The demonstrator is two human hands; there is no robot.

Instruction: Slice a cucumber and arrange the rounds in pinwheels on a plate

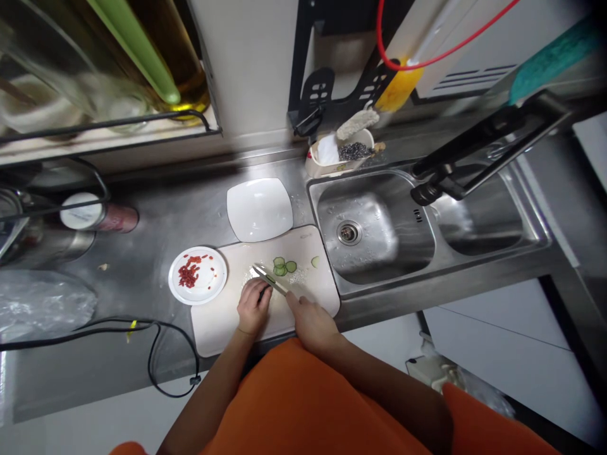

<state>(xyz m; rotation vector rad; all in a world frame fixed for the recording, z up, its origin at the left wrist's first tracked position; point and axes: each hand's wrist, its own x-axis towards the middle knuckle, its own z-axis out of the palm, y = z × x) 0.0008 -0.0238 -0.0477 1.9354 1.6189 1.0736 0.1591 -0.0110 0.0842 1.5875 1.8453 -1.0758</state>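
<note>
My right hand is wrapped round the handle of a kitchen knife. The blade points up and to the left, right beside the fingertips of my left hand. Those fingers are curled down on a piece of cucumber, mostly hidden under them and the blade. Several round cucumber slices lie together just right of the knife, and one more slice sits apart near the right side. All of this rests on a pale cutting board, with small wet bits scattered on it.
Left of the board, a white plate carries small red pieces. A white square dish stands behind the board. The steel double sink with a black faucet is on the right. A black cable loops at the left front.
</note>
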